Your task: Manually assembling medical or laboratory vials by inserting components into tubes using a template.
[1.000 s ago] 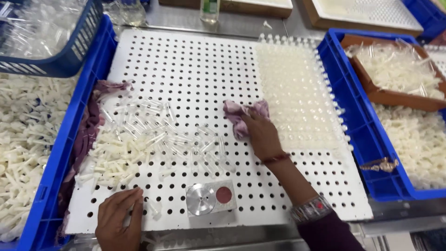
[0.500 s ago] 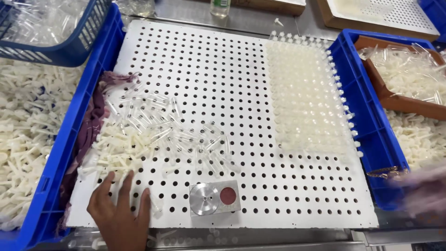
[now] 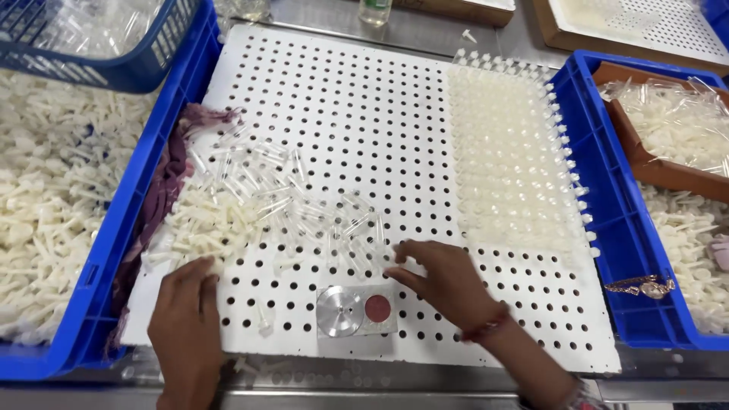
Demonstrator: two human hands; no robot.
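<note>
A white perforated board (image 3: 364, 129) lies flat between blue crates. On its left part sits a loose heap of clear small tubes (image 3: 304, 205) and white plastic parts (image 3: 205, 224). My left hand (image 3: 186, 319) rests palm down at the board's near left edge, its fingertips touching the white parts. My right hand (image 3: 448, 281) lies on the board near the front middle, fingers spread and reaching into the clear tubes. It holds nothing that I can see. Rows of clear tubes (image 3: 509, 159) stand upright in the board's right columns.
A small metal block (image 3: 357, 310) with a silver disc and a red disc sits at the board's front. Blue crates of white parts stand left (image 3: 106, 250) and right (image 3: 607, 205). A purple cloth (image 3: 163, 190) lies along the board's left edge. A gold wristwatch (image 3: 644, 286) lies in the right crate.
My right hand held a pink cloth on the board, swung off to the right, and is now back on the board without it. My left hand moved up to the white parts.
</note>
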